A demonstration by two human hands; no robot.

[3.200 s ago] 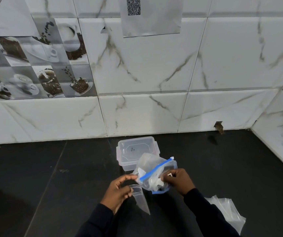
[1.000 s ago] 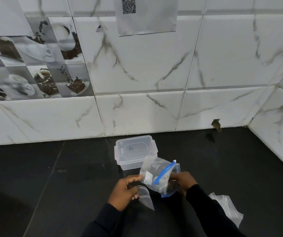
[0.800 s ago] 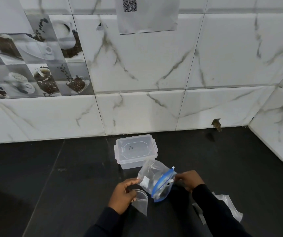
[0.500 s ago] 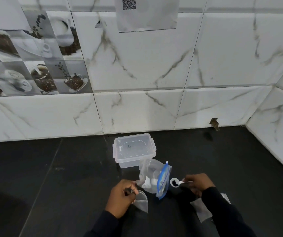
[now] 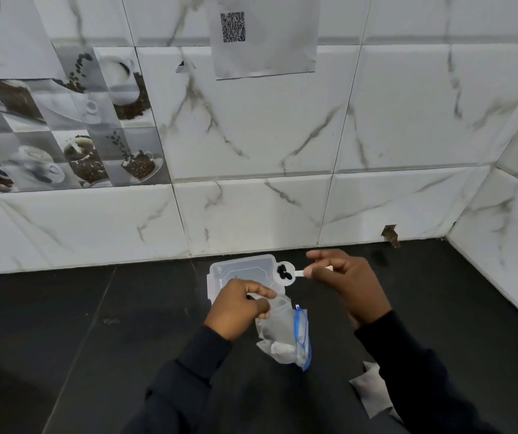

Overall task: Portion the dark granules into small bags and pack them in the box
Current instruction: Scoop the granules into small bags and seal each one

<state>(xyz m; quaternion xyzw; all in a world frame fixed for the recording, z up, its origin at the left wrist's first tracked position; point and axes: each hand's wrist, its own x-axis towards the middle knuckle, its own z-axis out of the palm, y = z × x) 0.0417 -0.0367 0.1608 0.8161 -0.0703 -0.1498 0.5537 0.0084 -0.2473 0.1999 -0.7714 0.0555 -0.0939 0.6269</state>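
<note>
My left grip (image 5: 235,308) pinches the one small bag (image 5: 278,306) by its mouth just in front of the one lidded box (image 5: 238,272). That lets my right grip (image 5: 345,283), pinching the one spoon (image 5: 293,273) beside the box, tip its few granules (image 5: 282,271) in. One zip bag (image 5: 300,341) lies nearer me, within reach for refills.

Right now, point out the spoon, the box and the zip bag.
spoon (image 5: 289,278): head view, bowl.
box (image 5: 238,272): head view, lid.
zip bag (image 5: 300,332): head view, blue strip.
</note>
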